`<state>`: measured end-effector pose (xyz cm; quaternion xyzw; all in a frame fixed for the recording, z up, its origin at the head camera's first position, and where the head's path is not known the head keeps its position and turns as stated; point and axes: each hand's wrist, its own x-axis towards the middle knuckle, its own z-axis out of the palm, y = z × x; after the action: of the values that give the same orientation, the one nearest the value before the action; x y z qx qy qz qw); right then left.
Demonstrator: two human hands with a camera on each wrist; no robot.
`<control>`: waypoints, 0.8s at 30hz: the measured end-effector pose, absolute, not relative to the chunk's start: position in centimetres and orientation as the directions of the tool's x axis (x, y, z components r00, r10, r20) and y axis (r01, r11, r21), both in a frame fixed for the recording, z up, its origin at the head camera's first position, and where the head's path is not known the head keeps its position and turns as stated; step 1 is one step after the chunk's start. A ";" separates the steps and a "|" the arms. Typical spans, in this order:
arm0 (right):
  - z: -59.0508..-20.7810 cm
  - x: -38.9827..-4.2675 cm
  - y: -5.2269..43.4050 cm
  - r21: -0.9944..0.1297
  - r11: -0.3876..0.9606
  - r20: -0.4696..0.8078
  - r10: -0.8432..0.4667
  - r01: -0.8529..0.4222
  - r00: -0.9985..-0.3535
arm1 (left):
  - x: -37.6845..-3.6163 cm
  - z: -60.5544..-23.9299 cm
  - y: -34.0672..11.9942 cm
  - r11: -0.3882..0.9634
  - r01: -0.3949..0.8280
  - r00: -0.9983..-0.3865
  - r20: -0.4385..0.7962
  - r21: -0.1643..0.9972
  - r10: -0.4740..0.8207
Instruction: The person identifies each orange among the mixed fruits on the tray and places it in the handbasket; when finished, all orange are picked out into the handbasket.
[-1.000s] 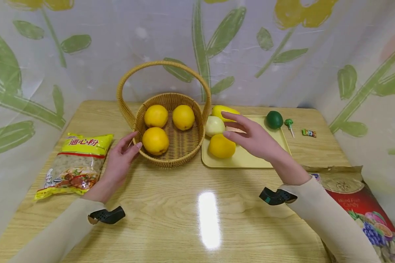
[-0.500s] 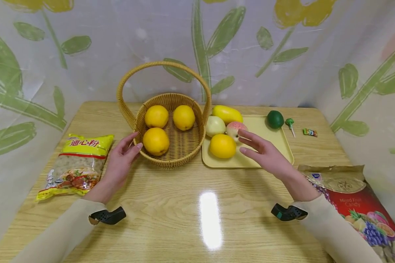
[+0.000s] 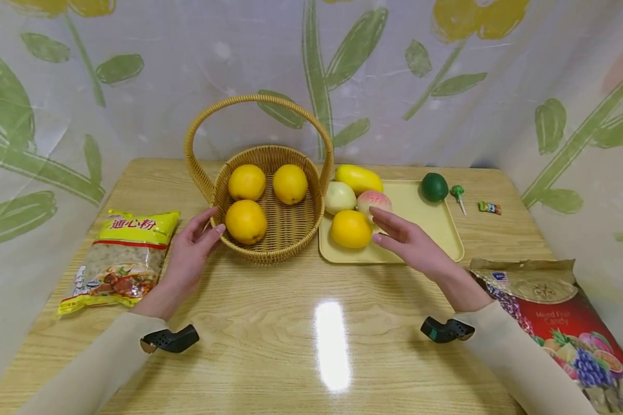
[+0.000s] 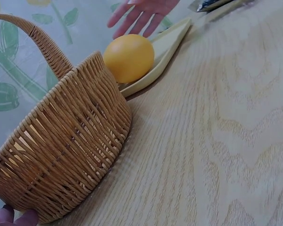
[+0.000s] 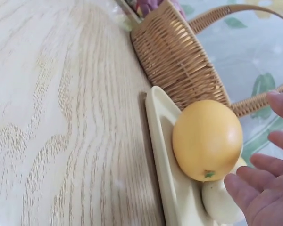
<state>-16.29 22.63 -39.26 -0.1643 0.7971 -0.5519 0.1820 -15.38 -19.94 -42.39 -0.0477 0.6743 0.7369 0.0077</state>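
A wicker basket (image 3: 291,230) (image 4: 70,150) (image 5: 179,56) with a tall handle holds three oranges (image 3: 246,221). My left hand (image 3: 189,251) rests against its left rim, fingers straight. Right of the basket, a yellow tray (image 3: 426,222) (image 5: 167,179) carries an orange (image 3: 350,229) (image 4: 129,57) (image 5: 207,139), a pale apple (image 3: 340,197), a peach (image 3: 374,202) and a yellow mango (image 3: 359,179). My right hand (image 3: 407,242) (image 5: 269,174) hovers open over the tray's front, just right of that orange, holding nothing.
A pasta packet (image 3: 119,262) lies on the table's left. A red candy bag (image 3: 560,323) lies front right. Behind the tray are a green lime (image 3: 434,187), a green lollipop (image 3: 457,196) and a small wrapped sweet (image 3: 487,208). A leaf-print curtain surrounds the table.
My right hand has drawn back from over the peach and apple toward the tray's front, then edged left toward the tray orange. The left hand has stayed at the basket.
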 end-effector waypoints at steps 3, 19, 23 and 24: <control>-39.3 -16.2 22.6 -0.937 0.342 -0.117 -0.482 -0.064 -0.868 | -15.3 -42.3 -19.9 -0.072 -0.082 -0.995 -0.086 0.994 -0.056; -39.5 -16.7 21.8 -0.872 0.469 -0.097 -0.445 -0.139 -0.890 | -15.3 -42.4 -20.0 -0.064 -0.066 -0.996 -0.070 0.996 -0.058; -40.0 -17.2 21.2 -0.849 0.489 -0.056 -0.459 -0.199 -0.887 | -15.4 -42.5 -20.0 -0.065 -0.068 -0.996 -0.071 0.996 -0.055; -40.1 -17.3 21.0 -0.842 0.493 -0.041 -0.464 -0.219 -0.885 | -15.4 -42.5 -20.0 -0.062 -0.069 -0.996 -0.073 0.996 -0.055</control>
<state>-17.33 21.04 -40.07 -0.1999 0.8539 -0.4620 0.1325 -15.35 -20.03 -42.47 -0.0453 0.6847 0.7274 0.0049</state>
